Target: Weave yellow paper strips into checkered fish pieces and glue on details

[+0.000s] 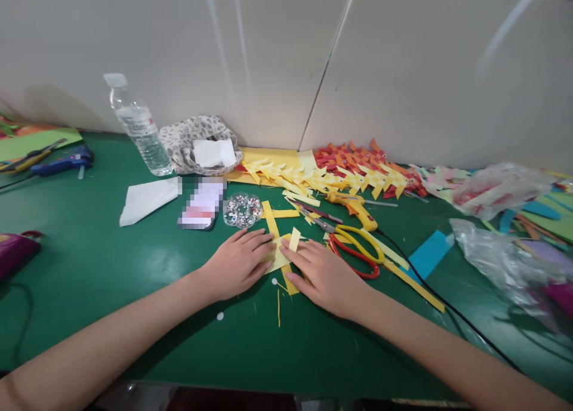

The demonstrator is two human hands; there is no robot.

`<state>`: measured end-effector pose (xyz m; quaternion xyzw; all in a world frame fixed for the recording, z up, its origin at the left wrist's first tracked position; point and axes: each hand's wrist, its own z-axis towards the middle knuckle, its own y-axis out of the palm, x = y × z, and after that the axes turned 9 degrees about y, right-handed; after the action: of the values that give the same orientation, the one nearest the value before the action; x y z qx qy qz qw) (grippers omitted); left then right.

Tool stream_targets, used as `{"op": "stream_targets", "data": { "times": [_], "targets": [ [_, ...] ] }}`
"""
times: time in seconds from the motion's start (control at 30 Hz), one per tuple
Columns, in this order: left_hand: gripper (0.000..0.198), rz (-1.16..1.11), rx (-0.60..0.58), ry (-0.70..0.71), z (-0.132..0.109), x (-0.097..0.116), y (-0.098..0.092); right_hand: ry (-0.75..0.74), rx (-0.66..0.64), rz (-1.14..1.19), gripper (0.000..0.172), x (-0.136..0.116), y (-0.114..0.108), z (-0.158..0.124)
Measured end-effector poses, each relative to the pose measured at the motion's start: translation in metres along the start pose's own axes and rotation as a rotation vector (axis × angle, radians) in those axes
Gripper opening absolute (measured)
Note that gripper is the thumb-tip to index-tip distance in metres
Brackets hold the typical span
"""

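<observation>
On the green table, folded yellow paper strips (278,257) lie crossed between my two hands. My left hand (239,262) rests flat with its fingers stretched out, their tips touching the left edge of the paper. From the other side my right hand (324,274) lies over the strips, fingers extended and thumb apart, pressing on the paper. One short strip end (294,239) sticks up beside the right index finger. Part of the paper is hidden under the right hand. Scissors with red handles (353,257) and scissors with yellow handles (364,238) lie just right of it.
Behind are a clear bead case (242,210), a phone (202,203), a tissue (150,201), a water bottle (141,127) and a cloth pouch (172,145). A yellow glue gun (358,208) trails a black cord. Woven paper fish (353,163) line the wall; plastic bags (496,187) lie right.
</observation>
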<state>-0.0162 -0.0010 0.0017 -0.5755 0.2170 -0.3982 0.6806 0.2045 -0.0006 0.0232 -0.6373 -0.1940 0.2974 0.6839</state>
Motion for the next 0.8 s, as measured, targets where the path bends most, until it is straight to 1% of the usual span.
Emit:
{"op": "stream_targets", "data": {
  "times": [0.1, 0.2, 0.27, 0.4, 0.5, 0.57, 0.67, 0.73, 0.8],
  "targets": [
    [0.035, 0.016, 0.011, 0.009, 0.0, -0.002, 0.0, 0.007, 0.028, 0.036, 0.043, 0.003, -0.001, 0.0],
    [0.035, 0.017, 0.019, 0.021, 0.0, -0.003, 0.001, 0.056, 0.126, 0.017, 0.043, 0.007, -0.002, -0.001],
    [0.036, 0.018, 0.018, 0.02, 0.0, -0.004, 0.002, 0.109, 0.168, -0.021, 0.042, 0.008, -0.003, -0.002],
    [0.036, 0.018, 0.012, 0.022, 0.0, -0.004, 0.003, 0.176, 0.183, -0.04, 0.037, 0.006, -0.008, -0.003],
    [0.037, 0.019, -0.003, 0.018, -0.001, -0.004, 0.002, 0.245, 0.201, 0.065, 0.032, 0.006, -0.012, -0.003],
    [0.037, 0.018, -0.014, 0.01, -0.001, -0.003, 0.002, 0.34, 0.192, 0.172, 0.028, 0.007, -0.013, -0.002],
    [0.036, 0.013, -0.01, 0.007, 0.0, -0.003, 0.002, 0.495, 0.124, 0.283, 0.02, 0.009, -0.012, -0.001],
    [0.036, 0.009, -0.001, 0.011, 0.0, -0.002, 0.002, 0.554, 0.074, 0.325, 0.018, 0.01, -0.011, 0.0],
    [0.035, 0.001, 0.003, 0.008, 0.0, -0.002, 0.002, 0.58, 0.053, 0.342, 0.017, 0.011, -0.01, 0.002]
  ]
}}
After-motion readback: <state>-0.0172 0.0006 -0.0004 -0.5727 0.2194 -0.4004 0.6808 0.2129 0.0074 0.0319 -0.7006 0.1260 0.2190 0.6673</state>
